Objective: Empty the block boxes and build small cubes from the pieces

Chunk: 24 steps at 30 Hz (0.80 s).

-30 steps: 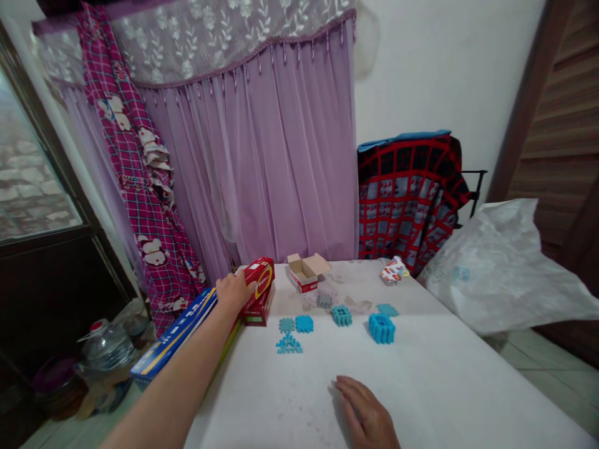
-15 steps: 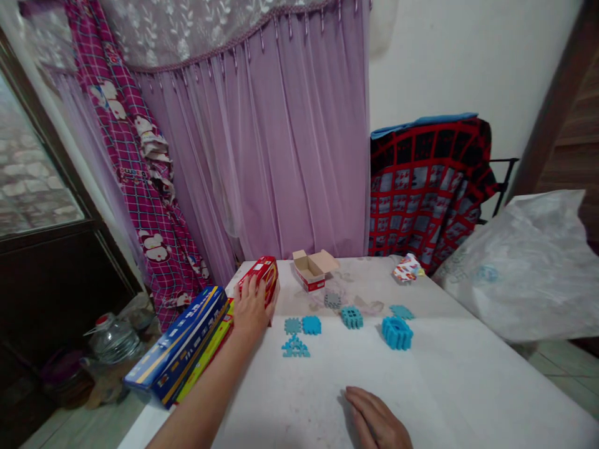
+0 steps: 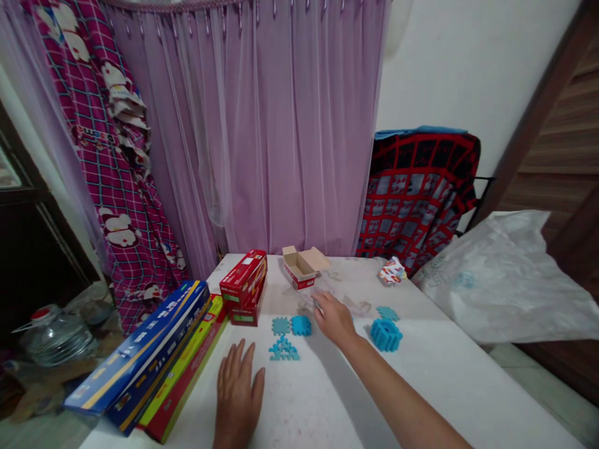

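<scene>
My left hand [image 3: 238, 396] lies flat on the white table, fingers stretched out, holding nothing. Ahead of it are a pale teal notched foam tile [image 3: 281, 325], a bright blue one [image 3: 301, 325] and a triangular cut-out piece [image 3: 284, 349]. My right hand [image 3: 334, 318] reaches forward with its fingers extended, its tips over the edge of a crumpled clear plastic bag [image 3: 360, 307]. What lies under its fingers and palm is hidden. Right of that wrist sit a thick blue block of notched pieces [image 3: 386, 335] and a flat teal tile [image 3: 387, 313].
Two stacked red boxes [image 3: 243, 277] stand at the back left, beside long blue boxes [image 3: 145, 349] and a yellow-red box [image 3: 187, 368]. An open small carton [image 3: 299, 268] is at the back. A crumpled printed wrapper [image 3: 392, 271] and a large white plastic bag [image 3: 505, 280] are right.
My left hand has left the red box and come back to the table near me. My right hand has reached forward from the near edge, covering the grey tile and the windowed blue block.
</scene>
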Available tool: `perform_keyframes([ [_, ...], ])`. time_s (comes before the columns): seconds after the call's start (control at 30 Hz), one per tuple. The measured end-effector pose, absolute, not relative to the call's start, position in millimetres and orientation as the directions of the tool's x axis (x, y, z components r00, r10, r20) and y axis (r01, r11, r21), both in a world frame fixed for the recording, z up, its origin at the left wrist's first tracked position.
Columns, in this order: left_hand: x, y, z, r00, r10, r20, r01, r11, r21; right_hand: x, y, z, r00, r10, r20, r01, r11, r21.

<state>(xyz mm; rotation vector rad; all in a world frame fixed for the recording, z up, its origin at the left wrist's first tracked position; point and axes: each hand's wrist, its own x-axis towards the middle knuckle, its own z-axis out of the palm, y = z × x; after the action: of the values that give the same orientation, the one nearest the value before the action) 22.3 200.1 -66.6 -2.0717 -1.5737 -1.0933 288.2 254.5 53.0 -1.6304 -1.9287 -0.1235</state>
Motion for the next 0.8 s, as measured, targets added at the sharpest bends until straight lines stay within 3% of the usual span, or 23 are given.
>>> perform_keyframes([
  [0.23, 22.2, 196.9, -61.7, 0.046, 0.762, 0.646, 0.856, -0.363, 0.368, 284.8, 362.8, 53.5, -0.077, 0.883, 0.464, 0.939, 0.220, -0.265],
  [0.43, 22.8, 194.0, -60.9, -0.001, 0.810, 0.587, 0.815, -0.339, 0.470, 282.5, 383.6, 53.1, -0.078, 0.903, 0.421, 0.942, 0.205, -0.267],
  [0.63, 18.6, 201.4, -61.8, 0.000, 0.775, 0.632, 0.791, -0.386, 0.474, 308.1, 328.2, 77.9, -0.048, 0.878, 0.475, 0.951, 0.186, -0.247],
  [0.8, 20.0, 189.3, -34.1, -0.003, 0.660, 0.751, 0.794, -0.455, 0.403, 334.6, 218.6, 82.0, -0.252, 0.795, 0.552, 0.863, 0.442, -0.242],
])
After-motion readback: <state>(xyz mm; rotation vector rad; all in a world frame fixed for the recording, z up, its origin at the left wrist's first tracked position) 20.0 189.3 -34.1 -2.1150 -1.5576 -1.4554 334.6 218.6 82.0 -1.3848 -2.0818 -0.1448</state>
